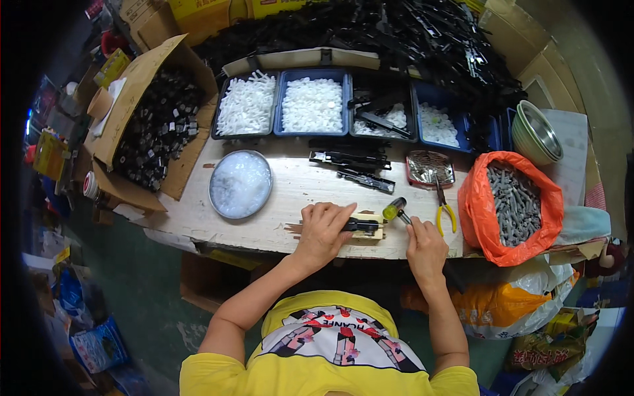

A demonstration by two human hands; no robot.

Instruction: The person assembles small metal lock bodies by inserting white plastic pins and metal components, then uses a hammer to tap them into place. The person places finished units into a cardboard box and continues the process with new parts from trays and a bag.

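My left hand (323, 232) is closed on a long black plastic part (362, 226), pressing it onto a small pale wooden block (376, 233) near the table's front edge. Just right of the block, my right hand (426, 249) grips a small hammer (395, 209) with a yellow-green head, raised near the part's right end. Behind my hands lie several similar black parts (350, 158). Pliers with yellow handles (446, 218) rest right of the hammer, their jaws at a red tray of small metal pieces (430, 167).
Bins of white plastic pieces (312, 105) line the back, before a heap of black parts (436, 39). At left stand a round dish (241, 211) and a cardboard box (142, 86) of dark pieces. An orange bag (472, 204) of grey pieces and stacked bowls (528, 142) stand right.
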